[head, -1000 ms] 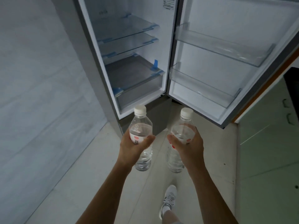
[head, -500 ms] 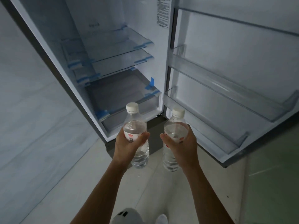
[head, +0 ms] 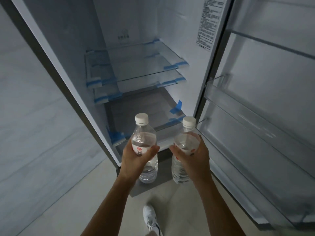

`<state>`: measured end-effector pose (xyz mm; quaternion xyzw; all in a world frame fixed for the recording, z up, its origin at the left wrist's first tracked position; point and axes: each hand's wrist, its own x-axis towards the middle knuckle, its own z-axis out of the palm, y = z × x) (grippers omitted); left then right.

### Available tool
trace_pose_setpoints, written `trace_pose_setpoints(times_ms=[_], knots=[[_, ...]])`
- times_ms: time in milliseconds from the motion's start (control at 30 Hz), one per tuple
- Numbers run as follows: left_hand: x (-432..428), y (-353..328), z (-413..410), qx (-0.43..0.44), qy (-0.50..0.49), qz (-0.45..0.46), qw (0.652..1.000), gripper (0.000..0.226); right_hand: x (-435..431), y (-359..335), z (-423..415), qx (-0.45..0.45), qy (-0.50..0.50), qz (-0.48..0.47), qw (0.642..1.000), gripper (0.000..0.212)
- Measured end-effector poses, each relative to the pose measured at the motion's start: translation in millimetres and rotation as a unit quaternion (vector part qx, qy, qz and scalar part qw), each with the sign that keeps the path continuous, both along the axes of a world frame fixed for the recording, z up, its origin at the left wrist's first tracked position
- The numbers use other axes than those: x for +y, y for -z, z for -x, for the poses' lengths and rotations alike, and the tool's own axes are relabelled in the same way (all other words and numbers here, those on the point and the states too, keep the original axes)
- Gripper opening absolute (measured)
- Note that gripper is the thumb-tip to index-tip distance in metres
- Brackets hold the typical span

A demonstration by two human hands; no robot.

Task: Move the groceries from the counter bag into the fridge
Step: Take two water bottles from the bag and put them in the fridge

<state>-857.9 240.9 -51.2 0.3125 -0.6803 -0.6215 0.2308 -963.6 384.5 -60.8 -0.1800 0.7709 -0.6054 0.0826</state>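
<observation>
As the open fridge (head: pixel 153 48) loomed nearer than a second before, left hand (head: pixel 136 159) and right hand (head: pixel 196 159) each kept a closed grip on a water bottle (head: pixel 144 138), ready for shelving.

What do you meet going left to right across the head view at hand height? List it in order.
Tiled wall → left hand → its water bottle → second water bottle → right hand → open fridge door.
</observation>
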Motion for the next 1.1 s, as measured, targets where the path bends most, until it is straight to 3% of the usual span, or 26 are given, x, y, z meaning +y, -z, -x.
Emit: trace_pose_setpoints(times_ms=[100, 233, 533, 667, 933, 967, 1067, 1100], knots=[[-24.9, -3.9, 19.7, 0.008, -0.003, -0.005, 1.0, 0.076, -29.6, -8.3, 25.0, 0.002, -0.003, -0.002, 1.0, 0.059], [-56.0, -13.0, 46.4, 0.013, 0.0, -0.007, 1.0, 0.068, -67.7, -21.0, 56.0, 0.012, -0.007, -0.003, 1.0, 0.079], [-101.6, -30.5, 79.5, 0.05, 0.015, 0.0, 0.999, 0.071, -123.0, -37.2, 95.1, 0.022, -0.002, 0.009, 1.0, 0.076], [-108.8, -35.2, 88.3, 0.061, 0.004, 0.001, 0.998, 0.069, -134.1, -38.2, 108.7, 0.024, -0.003, 0.001, 1.0, 0.058], [-109.0, -59.0, 98.0, 0.114, -0.028, 0.009, 0.993, 0.066, -144.3, -58.4, 128.2, 0.03, -0.072, 0.005, 0.997, 0.067], [-108.8, -64.3, 99.9, 0.12, -0.033, 0.011, 0.992, 0.064, -148.1, -64.2, 128.0, 0.051, -0.056, -0.007, 0.997, 0.064], [-111.2, -78.0, 104.9, 0.142, -0.04, 0.022, 0.989, 0.057, -161.8, -80.3, 143.7, 0.125, 0.173, -0.003, 0.977, 0.063], [-112.0, -83.5, 106.4, 0.149, -0.042, 0.024, 0.988, 0.057, -162.0, -86.1, 141.4, 0.098, 0.116, 0.021, 0.988, 0.063]])
